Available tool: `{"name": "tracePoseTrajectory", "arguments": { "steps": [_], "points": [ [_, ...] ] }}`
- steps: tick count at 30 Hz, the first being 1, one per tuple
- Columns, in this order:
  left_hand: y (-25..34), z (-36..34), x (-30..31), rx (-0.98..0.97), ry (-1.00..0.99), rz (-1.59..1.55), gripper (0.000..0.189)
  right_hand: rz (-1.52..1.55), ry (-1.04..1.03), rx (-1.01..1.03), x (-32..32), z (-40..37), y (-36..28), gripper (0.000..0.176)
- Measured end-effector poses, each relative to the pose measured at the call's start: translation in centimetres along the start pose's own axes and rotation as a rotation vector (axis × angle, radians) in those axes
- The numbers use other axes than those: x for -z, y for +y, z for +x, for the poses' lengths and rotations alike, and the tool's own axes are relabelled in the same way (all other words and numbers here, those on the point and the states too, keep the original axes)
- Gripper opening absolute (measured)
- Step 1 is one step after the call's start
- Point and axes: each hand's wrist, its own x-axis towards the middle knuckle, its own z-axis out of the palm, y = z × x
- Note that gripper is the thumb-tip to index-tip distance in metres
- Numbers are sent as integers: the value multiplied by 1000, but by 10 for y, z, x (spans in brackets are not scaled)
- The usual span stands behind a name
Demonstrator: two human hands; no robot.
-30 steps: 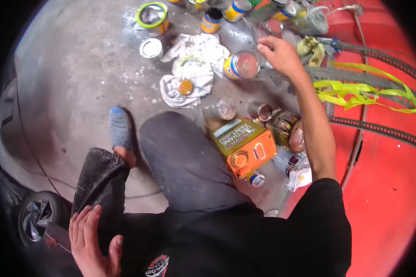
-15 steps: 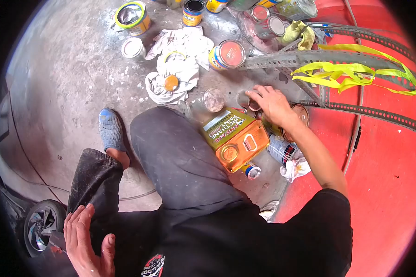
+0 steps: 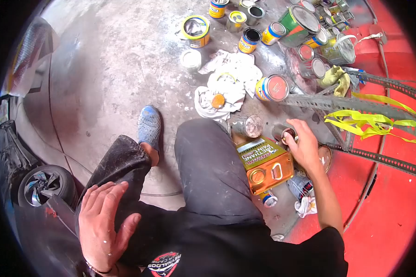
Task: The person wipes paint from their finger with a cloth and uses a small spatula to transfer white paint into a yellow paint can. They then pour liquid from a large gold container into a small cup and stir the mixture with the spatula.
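Observation:
My right hand [image 3: 304, 144] is at a small grey metal can [image 3: 278, 132], its thumb and fingers around the dark top. Just below it stands a rectangular urethane paint thinner tin [image 3: 266, 159] with an orange top and a round cap, beside my knee. A clear jar [image 3: 253, 126] with a whitish lid sits left of the small can. My left hand [image 3: 104, 221] is raised over my lap at lower left, fingers stretched and thumb apart, holding nothing.
White rags [image 3: 231, 76] lie on the concrete floor, an orange cap [image 3: 217, 100] on them. Several paint cans, including a red-lidded can [image 3: 277, 87], stand beyond. A perforated metal frame [image 3: 309, 100] with yellow ribbons [image 3: 360, 122] leans by a red panel [image 3: 379, 203]. A wheel [image 3: 46, 187] is at left.
The view has swung left and up, so the scene sits further right and lower. My right hand's thumb now shows at the small can's top. My left hand has risen and remains open.

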Motion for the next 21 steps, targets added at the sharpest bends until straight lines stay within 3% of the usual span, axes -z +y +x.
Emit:
{"name": "tracePoseTrajectory", "arguments": {
  "steps": [3,5,9,11,12,15,16,21],
  "points": [
    [0,3,1,-18,-21,-24,59,183,80,-146,3,-21,-51,32],
    [-1,4,2,-42,-48,-42,56,67,198,-51,-7,-42,-39,29],
    [7,5,3,34,-91,-51,55,4,301,-259,10,-75,-18,25],
    [6,10,7,-43,-104,3,51,-171,231,-216,26,-78,6,31],
    [5,12,7,-81,-108,29,51,-268,138,-175,29,-78,24,46],
    [8,11,5,-53,-134,91,50,-328,-66,19,30,-54,57,60],
    [4,4,-5,18,-92,42,53,-385,-111,84,24,-44,66,63],
    [8,9,-6,1,-103,91,52,-638,-321,418,-26,-12,89,67]
  ]
}}
